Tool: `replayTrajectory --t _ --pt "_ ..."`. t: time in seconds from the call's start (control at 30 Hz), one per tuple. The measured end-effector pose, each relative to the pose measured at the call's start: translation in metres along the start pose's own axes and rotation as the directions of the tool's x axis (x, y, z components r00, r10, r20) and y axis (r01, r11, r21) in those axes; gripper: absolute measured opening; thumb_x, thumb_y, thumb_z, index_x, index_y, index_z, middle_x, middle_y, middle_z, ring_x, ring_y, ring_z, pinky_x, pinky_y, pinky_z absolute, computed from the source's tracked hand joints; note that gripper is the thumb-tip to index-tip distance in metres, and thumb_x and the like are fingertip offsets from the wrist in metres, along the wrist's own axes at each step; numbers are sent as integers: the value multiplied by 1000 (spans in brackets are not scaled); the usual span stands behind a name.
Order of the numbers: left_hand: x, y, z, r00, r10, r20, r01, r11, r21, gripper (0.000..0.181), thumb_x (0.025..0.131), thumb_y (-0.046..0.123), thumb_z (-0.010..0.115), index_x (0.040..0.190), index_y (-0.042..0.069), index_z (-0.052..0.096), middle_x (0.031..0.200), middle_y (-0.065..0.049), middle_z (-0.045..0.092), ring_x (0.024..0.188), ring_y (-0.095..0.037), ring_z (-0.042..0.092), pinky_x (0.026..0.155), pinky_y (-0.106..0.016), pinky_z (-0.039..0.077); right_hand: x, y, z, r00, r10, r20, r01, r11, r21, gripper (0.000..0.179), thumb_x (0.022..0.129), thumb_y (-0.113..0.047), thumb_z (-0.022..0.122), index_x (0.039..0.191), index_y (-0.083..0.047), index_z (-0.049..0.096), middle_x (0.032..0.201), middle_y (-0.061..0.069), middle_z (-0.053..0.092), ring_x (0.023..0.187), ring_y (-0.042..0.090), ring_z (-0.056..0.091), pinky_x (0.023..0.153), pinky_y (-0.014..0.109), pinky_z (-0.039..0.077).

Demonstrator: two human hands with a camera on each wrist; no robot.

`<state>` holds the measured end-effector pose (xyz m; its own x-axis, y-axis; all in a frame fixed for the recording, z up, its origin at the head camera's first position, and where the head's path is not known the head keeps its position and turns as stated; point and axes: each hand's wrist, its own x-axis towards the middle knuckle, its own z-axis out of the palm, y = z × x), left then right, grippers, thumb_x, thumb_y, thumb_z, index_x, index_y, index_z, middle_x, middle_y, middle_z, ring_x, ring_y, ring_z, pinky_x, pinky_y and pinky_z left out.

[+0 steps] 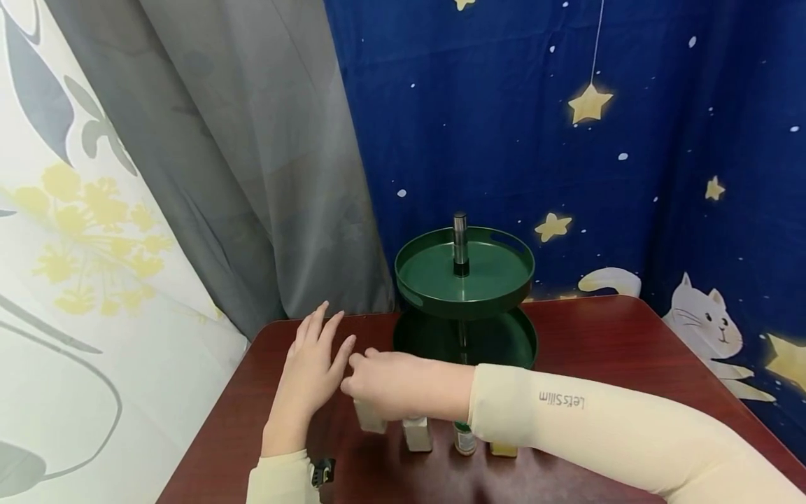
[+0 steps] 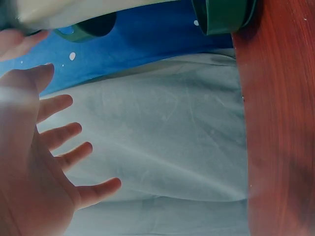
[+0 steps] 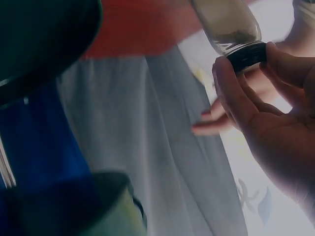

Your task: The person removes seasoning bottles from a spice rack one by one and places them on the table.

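My right hand [image 1: 393, 383] pinches a clear jar [image 3: 229, 22] by its black lid [image 3: 247, 56], between thumb and fingers. Something pale brown fills the jar. In the head view the jar's lower part [image 1: 370, 417] shows under the hand, above the dark red table. My left hand [image 1: 308, 381] is just left of it, fingers spread and holding nothing. The left wrist view also shows the left hand [image 2: 39, 162] with its fingers apart. To the right stand a pale squarish container [image 1: 418, 435] and a small green-topped jar [image 1: 465, 441], partly hidden by the right forearm.
A two-tier round green tray stand [image 1: 464, 304] with a metal post [image 1: 461, 245] stands at the back of the table [image 1: 592, 336]. A yellow container [image 1: 504, 450] shows below the right sleeve [image 1: 567, 413]. Grey [image 1: 271, 140] and starry blue curtains [image 1: 491, 140] hang behind.
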<state>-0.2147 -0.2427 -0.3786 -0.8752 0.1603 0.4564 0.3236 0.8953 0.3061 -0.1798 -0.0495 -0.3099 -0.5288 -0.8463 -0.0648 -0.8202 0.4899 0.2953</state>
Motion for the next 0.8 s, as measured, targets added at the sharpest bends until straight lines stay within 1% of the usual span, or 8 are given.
replayTrajectory --t 0.2,0.33,0.47,0.6,0.7,0.73,0.8 --pt "-1 0 2 1000 -2 -2 2 1000 -1 59 110 46 55 159 14 50 176 -12 29 161 -39 27 119 -75 35 10 -11 21 997 -42 60 39 998 43 37 95 -26 81 131 -33 73 120 -6 71 92 12 62 76 22 57" --pt "-2 1 3 1000 -1 3 1 1000 -1 58 110 45 56 158 14 51 175 -13 30 161 -40 28 119 -75 36 15 -14 31 996 -56 74 52 997 48 32 97 -25 78 128 -33 74 115 -6 71 89 11 59 70 21 54" --pt "-2 2 3 1000 2 3 -2 1000 0 58 109 45 57 158 13 52 175 -13 30 161 -40 28 119 -74 36 19 -15 38 995 -71 63 68 997 45 30 99 -26 76 129 -32 74 117 -5 71 89 11 60 71 20 55" --pt "-2 2 6 1000 2 7 -2 1000 2 57 109 45 57 157 14 52 175 -12 30 161 -40 28 120 -75 35 21 -16 45 994 -91 55 87 995 56 31 97 -27 78 128 -32 74 116 -5 72 89 11 62 70 19 57" --pt "-2 2 8 1000 4 11 -4 1000 3 57 109 45 57 157 15 53 175 -12 30 161 -40 27 120 -74 35 22 -16 47 994 -88 60 84 995 59 32 96 -28 80 128 -32 74 117 -6 72 92 10 65 74 19 59" --pt "-1 2 8 1000 7 10 -7 1000 7 57 109 45 57 157 15 53 175 -12 30 161 -40 27 120 -74 35 22 -16 47 995 -85 61 81 995 59 32 97 -28 79 128 -31 74 118 -6 72 95 10 66 78 20 60" --pt "-1 1 10 1000 16 6 -16 1000 11 56 110 45 57 156 15 53 175 -12 30 161 -39 28 120 -73 35 22 -16 45 995 -73 62 69 996 62 32 97 -27 79 128 -31 74 120 -6 72 97 10 68 80 21 61"
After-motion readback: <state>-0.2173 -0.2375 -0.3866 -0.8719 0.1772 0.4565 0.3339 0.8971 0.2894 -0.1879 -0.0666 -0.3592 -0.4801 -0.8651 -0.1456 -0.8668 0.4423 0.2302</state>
